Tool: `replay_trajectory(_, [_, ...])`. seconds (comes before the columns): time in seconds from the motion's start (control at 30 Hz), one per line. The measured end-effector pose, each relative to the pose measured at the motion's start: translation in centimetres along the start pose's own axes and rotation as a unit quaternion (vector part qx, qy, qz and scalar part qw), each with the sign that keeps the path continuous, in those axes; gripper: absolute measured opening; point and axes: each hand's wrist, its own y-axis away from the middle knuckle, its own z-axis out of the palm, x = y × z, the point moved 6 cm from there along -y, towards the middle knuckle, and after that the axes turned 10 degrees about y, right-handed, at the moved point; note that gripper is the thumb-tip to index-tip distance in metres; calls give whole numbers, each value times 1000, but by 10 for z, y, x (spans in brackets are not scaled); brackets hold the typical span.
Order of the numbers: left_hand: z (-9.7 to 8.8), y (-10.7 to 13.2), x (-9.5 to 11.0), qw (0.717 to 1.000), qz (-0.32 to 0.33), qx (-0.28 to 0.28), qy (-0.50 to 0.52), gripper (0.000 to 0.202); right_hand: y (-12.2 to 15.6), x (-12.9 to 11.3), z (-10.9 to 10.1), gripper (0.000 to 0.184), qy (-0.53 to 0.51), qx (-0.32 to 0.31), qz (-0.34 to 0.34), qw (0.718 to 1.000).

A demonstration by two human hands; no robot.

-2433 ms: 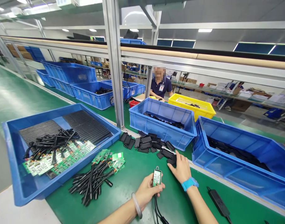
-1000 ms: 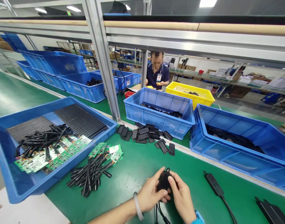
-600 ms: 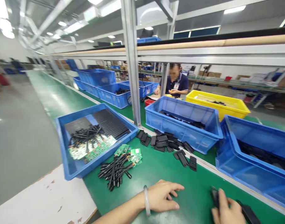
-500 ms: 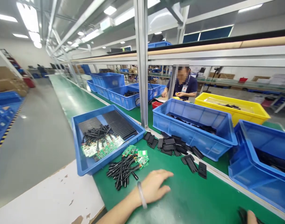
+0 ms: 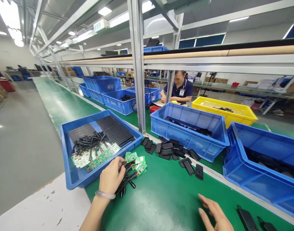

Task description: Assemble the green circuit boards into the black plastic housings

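While your left hand (image 5: 112, 178) lies over the near edge of the loose heap of cabled boards (image 5: 131, 170), its fingers (image 5: 120, 164) are curled down among the black leads. The head view does not show whether they have closed on one lead or only rest on the bundle. The heap sits on the green surface (image 5: 166, 192), touching the front wall of the blue tray (image 5: 74, 179). That tray carries more of the same green boards and leads, so the spill beside it probably serves as a ready supply within easy reach of that hand. Your right hand (image 5: 215, 215) is low at the picture's bottom edge, palm down, its fingers spread and holding nothing, just beside a black cased unit (image 5: 245, 219) that lies flat on the surface. Between your hands and the blue bin (image 5: 185, 141), a scatter of black shells (image 5: 168, 149) lies loose, apparently kept near the bin that holds similar dark parts. Well behind it, past a yellow bin (image 5: 224, 110), a co-worker (image 5: 179, 91) sits with both hands on their own bench.
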Motion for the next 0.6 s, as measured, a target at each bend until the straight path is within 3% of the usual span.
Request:
replay_trajectory(0.07, [10, 6, 38, 991, 49, -22, 125, 14, 4, -18, 13, 40, -103, -63, 13, 993])
replay_trajectory(0.1, [20, 10, 59, 976, 72, -62, 195, 14, 7, -27, 21, 43, -168, -96, 24, 981])
replay_trajectory(0.17, [51, 21, 103, 923, 98, -198, 314, 15, 11, -40, 34, 53, -317, -125, 64, 938])
replay_trajectory(0.23, [87, 33, 142, 851, 137, -350, 367, 21, 14, -46, 40, 63, -454, -86, 120, 879])
replay_trajectory(0.27, [103, 35, 158, 837, 176, -383, 348, 23, 14, -46, 40, 62, -501, -55, 148, 851])
replay_trajectory(0.33, [131, 26, 177, 864, 266, -355, 239, 27, 14, -44, 34, 53, -543, -12, 182, 820])
replay_trajectory(0.43, [165, 0, 190, 900, 316, -277, 112, 33, 12, -39, 14, 45, -528, 18, 194, 826])
replay_trajectory(0.5, [183, -14, 196, 903, 321, -266, 102, 33, 12, -34, 1, 48, -514, 34, 207, 832])
replay_trajectory(0.6, [198, -21, 207, 880, 373, -277, 103, 49, 14, -25, -7, 48, -488, 40, 220, 844])
